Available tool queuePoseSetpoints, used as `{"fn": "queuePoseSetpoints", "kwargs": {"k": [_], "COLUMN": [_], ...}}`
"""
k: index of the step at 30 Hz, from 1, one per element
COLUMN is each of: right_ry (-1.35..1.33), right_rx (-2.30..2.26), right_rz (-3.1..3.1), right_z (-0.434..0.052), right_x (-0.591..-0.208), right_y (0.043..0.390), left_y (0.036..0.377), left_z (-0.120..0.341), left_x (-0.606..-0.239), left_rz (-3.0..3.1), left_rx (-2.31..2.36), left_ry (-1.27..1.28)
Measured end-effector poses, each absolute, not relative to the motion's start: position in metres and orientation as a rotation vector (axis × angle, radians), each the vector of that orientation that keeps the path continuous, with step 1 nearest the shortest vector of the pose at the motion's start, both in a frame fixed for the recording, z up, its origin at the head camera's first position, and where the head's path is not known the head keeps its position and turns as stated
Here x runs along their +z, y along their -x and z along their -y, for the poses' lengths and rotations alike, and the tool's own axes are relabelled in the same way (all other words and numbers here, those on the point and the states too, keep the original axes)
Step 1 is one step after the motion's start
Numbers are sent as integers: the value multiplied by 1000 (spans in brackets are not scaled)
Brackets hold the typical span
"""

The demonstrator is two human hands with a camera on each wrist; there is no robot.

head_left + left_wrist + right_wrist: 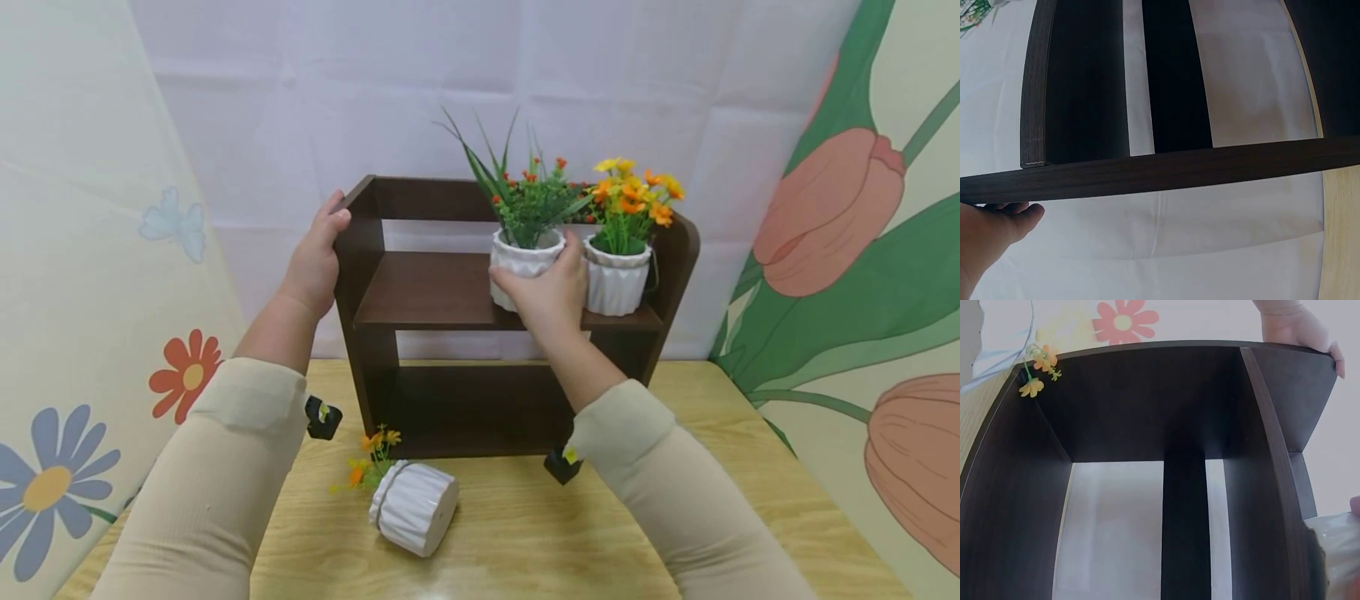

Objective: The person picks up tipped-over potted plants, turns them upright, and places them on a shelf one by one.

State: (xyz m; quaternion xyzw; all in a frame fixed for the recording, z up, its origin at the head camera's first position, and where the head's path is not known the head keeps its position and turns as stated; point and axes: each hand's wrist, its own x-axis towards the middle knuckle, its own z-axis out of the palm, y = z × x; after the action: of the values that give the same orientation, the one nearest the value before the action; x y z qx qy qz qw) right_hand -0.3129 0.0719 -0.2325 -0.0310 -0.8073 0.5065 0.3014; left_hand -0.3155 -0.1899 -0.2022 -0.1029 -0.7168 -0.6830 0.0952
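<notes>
My right hand (553, 292) grips a white fluted pot (517, 265) with long green leaves and small red flowers, thumb on its front and fingers at its right side. That pot is at the upper board of a dark brown two-tier shelf (435, 287). Just to its right stands a white pot of orange and yellow flowers (617, 283). My left hand (311, 262) rests against the outside of the shelf's left side panel (1147, 178), near the top. In the right wrist view, the held pot (1341, 547) shows only partly.
Another white pot (416, 508) with orange flowers lies on its side on the wooden table (510, 542), in front of the shelf's lower left. Black wrist-camera pieces (322, 417) show near both sleeves. A white cloth (450, 75) hangs behind, with flower-print panels either side.
</notes>
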Motion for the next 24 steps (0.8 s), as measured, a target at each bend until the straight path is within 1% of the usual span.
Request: {"fn": "queuePoseSetpoints", "kwargs": {"k": [24], "right_ry": [179], "right_rx": [1383], "right_rz": [2160], "right_z": [-69], "right_x": [-236], "right_y": [326], "left_y": [316], "left_z": [189], "left_x": [-203], "left_rz": [2109], "left_rx": [-2030], "left_ry": [319]}}
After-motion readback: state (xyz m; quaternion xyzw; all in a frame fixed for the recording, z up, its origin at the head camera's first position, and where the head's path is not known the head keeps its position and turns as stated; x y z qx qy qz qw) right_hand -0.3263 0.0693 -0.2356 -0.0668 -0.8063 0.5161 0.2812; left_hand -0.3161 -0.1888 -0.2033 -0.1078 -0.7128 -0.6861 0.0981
